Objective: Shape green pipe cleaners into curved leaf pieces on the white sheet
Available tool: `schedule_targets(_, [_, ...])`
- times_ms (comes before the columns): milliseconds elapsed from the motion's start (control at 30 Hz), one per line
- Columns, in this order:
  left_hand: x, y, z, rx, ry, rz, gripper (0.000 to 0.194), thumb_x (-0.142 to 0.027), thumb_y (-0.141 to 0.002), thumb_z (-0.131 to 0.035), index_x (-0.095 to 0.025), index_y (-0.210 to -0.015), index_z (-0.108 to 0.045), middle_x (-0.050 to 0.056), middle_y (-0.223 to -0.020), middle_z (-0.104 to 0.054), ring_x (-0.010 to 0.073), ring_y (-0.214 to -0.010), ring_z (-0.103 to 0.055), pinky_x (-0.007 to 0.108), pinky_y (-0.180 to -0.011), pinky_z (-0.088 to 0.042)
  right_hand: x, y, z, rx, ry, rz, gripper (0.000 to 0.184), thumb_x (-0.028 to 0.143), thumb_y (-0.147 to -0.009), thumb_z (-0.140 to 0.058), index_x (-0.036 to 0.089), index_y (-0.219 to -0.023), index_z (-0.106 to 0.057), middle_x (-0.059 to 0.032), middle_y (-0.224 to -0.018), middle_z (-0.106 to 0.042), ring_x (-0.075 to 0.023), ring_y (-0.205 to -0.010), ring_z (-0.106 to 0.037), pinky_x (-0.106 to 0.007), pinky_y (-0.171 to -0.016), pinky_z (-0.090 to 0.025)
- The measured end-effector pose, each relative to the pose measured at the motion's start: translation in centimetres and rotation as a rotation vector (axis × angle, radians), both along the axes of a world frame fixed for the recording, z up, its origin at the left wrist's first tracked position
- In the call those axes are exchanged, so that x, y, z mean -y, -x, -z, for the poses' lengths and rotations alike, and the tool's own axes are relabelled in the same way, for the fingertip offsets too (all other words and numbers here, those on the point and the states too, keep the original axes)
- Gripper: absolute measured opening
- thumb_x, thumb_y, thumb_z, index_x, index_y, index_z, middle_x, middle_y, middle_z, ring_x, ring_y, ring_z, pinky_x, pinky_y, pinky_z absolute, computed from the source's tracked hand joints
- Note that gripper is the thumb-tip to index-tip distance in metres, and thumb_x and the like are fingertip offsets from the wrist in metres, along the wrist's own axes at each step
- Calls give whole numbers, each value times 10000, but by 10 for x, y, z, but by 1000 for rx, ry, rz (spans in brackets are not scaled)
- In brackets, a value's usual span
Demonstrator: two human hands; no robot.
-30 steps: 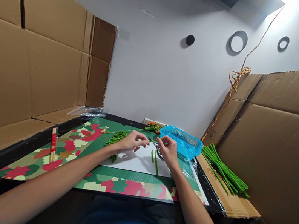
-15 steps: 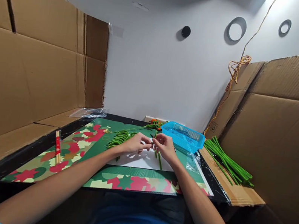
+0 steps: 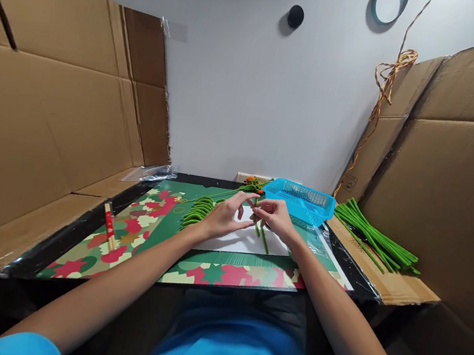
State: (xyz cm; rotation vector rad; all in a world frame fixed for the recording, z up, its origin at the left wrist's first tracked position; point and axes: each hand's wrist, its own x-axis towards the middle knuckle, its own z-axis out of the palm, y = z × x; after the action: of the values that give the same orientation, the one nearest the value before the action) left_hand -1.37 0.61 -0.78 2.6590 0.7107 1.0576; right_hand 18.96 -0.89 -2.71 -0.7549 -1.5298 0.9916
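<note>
A short green pipe cleaner [image 3: 256,202] is upright between the fingertips of both hands, over a white sheet [image 3: 226,243]. My left hand [image 3: 227,213] curves in from the left, its index finger and thumb at the piece. My right hand [image 3: 276,215] pinches the same piece from the other side. Below the right hand, cut pipe cleaner pieces [image 3: 265,240] lie on the sheet. Just left of my left hand sits a row of bent green pipe cleaner loops [image 3: 197,211], partly covered by that hand.
A blue plastic basket [image 3: 300,203] stands at the back right, beside orange flowers [image 3: 254,184] on a green stem. Long green pipe cleaners [image 3: 375,237] lie on cardboard at right. Wrapped chopsticks [image 3: 109,225] lie at left. Cardboard walls [image 3: 48,109] flank the table.
The view has tilted down and shifted slightly. Both hands stay together at the pipe cleaner, and the left hand's fingers have spread wider around it.
</note>
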Motion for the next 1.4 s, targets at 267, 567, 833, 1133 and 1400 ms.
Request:
schedule_targets(267, [7,2,-9,-63,-61,-27,579,-332,-881,-778,-283,-1415,-563,55,-1243,-617,113,-728,-616,268,-683,-519,3,0,-2,-17,47,-4,337,437,-733,-833,160,-887,-718,-53,-677,-746,-161,-535,-662,-236,-466,-481])
schedule_targets(567, [8,1,-9,-43,-115,-120,269,-377,-1027,-602,-243,-1254,-653,43,-1165,-661,121,-698,-625,274,-702,-483,1,-2,-3,-69,87,-48,316,404,-721,-821,147,-893,-755,-28,-639,-711,-155,-529,-639,-251,-470,-494])
schedule_targets(833, [6,4,-10,-8,-109,-179,236,-398,-1044,-570,-224,-1127,-705,28,-1024,-700,130,-667,-591,270,-702,-445,4,2,-2,-80,102,-121,379,469,-755,-849,138,-921,-766,-61,-725,-756,-165,-614,-681,-287,-580,-555])
schedule_targets(1133, [1,6,-11,114,-57,-182,241,-400,-1023,-604,-207,-968,-738,28,-928,-742,149,-680,-587,284,-698,-443,-5,1,6,-39,16,-90,405,504,-763,-870,138,-904,-769,-79,-757,-777,-189,-658,-733,-292,-589,-597])
schedule_targets(1400, [-3,4,-8,185,117,-193,256,-412,-969,-647,-181,-935,-753,32,-881,-756,123,-617,-567,249,-606,-437,-3,2,3,-41,-2,-27,471,575,-785,-829,156,-976,-734,-82,-826,-772,-214,-713,-756,-320,-607,-631])
